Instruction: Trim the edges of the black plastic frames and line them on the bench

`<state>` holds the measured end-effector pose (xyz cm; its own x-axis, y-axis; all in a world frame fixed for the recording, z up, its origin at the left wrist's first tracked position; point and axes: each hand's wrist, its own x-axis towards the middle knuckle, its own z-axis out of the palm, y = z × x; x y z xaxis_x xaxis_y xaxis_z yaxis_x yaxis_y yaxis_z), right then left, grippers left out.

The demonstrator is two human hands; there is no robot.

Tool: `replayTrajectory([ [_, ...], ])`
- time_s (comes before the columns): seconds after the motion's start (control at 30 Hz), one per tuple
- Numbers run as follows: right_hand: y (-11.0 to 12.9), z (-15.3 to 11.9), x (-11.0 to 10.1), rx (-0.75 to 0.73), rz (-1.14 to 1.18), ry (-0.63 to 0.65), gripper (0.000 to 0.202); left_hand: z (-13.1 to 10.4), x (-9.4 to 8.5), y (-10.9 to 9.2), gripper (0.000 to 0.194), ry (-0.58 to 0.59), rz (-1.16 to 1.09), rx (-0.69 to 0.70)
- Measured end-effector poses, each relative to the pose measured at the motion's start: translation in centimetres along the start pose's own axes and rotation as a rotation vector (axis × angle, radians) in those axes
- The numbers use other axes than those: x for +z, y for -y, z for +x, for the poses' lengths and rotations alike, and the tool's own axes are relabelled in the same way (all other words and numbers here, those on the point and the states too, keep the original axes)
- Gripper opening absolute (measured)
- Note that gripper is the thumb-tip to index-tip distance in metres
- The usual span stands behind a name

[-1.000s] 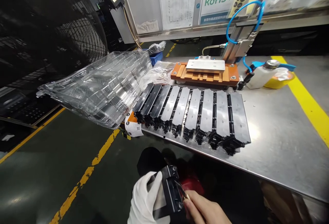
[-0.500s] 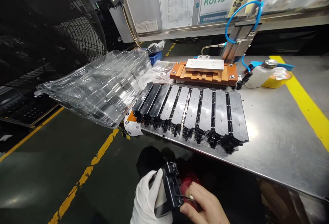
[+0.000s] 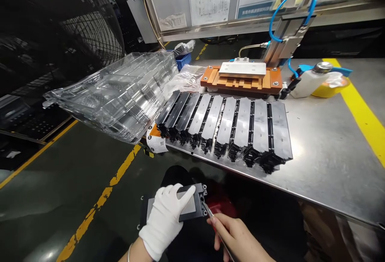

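Note:
My left hand [image 3: 168,216], in a white glove, is closed round a flat black plastic housing [image 3: 193,215] with a grey panel on its face. The housing is held above my lap, in front of the table edge, its end with round screw bosses pointing right. In my bare right hand [image 3: 231,232] is a slim metal craft knife [image 3: 209,211], gripped between thumb and fingers. Its tip touches or nearly touches the right end of the housing. On the table, several similar black housings [image 3: 234,125] stand side by side in a row.
Behind the row sits an orange fixture [image 3: 207,78] with a metal press and blue air hose [image 3: 272,21]. Clear plastic trays [image 3: 120,89] overhang the table's left end. A white bottle [image 3: 309,79] stands at the right by a yellow tape roll [image 3: 333,87].
The housing has turned so its broad panel faces up, and my left hand lies across it. My right hand has brought the knife to the housing's right end at a different angle.

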<state>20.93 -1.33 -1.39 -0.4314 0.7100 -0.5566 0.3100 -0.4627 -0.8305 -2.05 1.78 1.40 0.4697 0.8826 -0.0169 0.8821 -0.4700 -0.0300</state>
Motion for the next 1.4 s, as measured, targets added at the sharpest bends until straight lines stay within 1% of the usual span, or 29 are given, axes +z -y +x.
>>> replayTrajectory([
  [0.13,0.1,0.2,0.3,-0.03,-0.046,-0.065,0.039,0.2,-0.2,-0.1,0.079,0.037,0.054,0.026],
  [0.17,0.1,0.3,0.4,-0.025,-0.021,-0.074,0.038,0.2,-0.3,-0.1,0.079,0.043,0.06,0.03],
  [0.23,-0.2,0.6,1.0,0.021,0.112,-0.076,0.041,0.3,-0.5,-0.2,0.078,0.047,0.074,0.038],
  [0.3,-0.6,1.0,1.8,0.088,0.269,-0.055,0.052,0.5,-0.6,-0.3,0.079,0.048,0.097,0.042],
  [0.37,-0.8,1.3,2.7,0.141,0.368,-0.014,0.066,0.5,-0.7,-0.5,0.081,0.037,0.131,0.036],
  [0.43,-0.7,1.5,3.1,0.176,0.463,0.019,0.073,0.6,-0.6,-0.6,0.08,0.023,0.159,0.032],
  [0.53,-0.1,1.2,2.5,0.245,0.656,0.031,0.075,0.6,-0.5,-0.5,0.077,0.026,0.156,0.038],
  [0.57,0.0,1.0,2.0,0.242,0.666,0.01,0.075,0.6,-0.6,-0.4,0.078,0.04,0.136,0.041],
  [0.6,0.1,0.8,1.3,0.204,0.615,-0.026,0.073,0.6,-0.6,-0.3,0.08,0.056,0.112,0.04],
  [0.63,0.1,0.7,0.6,0.125,0.494,-0.086,0.069,0.6,-0.7,-0.2,0.082,0.073,0.085,0.04],
  [0.7,-0.3,0.6,-0.8,-0.092,0.11,-0.253,0.058,0.6,-0.9,-0.1,0.085,0.102,0.032,0.04],
  [0.77,-0.9,0.6,-1.9,-0.29,-0.299,-0.408,0.047,0.5,-1.1,0.0,0.085,0.124,-0.006,0.046],
  [0.8,-1.2,0.6,-2.2,-0.362,-0.455,-0.462,0.044,0.5,-1.2,0.1,0.084,0.131,-0.016,0.047],
  [0.87,-1.6,0.6,-2.6,-0.468,-0.656,-0.522,0.042,0.4,-1.4,0.1,0.083,0.135,-0.025,0.052],
  [0.97,-1.6,0.7,-2.7,-0.586,-0.806,-0.553,0.038,0.3,-1.6,0.1,0.085,0.121,-0.017,0.071],
  [1.07,-1.3,0.7,-2.8,-0.639,-0.88,-0.563,0.036,0.4,-2.0,0.2,0.086,0.119,0.001,0.089],
  [1.17,-1.0,0.7,-3.1,-0.662,-0.925,-0.55,0.037,0.6,-2.6,0.4,0.087,0.166,-0.016,0.115],
  [1.23,-1.0,0.8,-3.4,-0.662,-0.939,-0.529,0.037,0.8,-3.1,0.5,0.085,0.194,-0.047,0.138],
  [1.33,-1.2,0.9,-3.8,-0.654,-0.942,-0.51,0.036,1.0,-3.7,0.7,0.082,0.198,-0.095,0.186],
  [1.4,-1.2,1.0,-4.2,-0.662,-0.936,-0.499,0.036,1.1,-3.9,0.8,0.087,0.207,-0.105,0.225],
])
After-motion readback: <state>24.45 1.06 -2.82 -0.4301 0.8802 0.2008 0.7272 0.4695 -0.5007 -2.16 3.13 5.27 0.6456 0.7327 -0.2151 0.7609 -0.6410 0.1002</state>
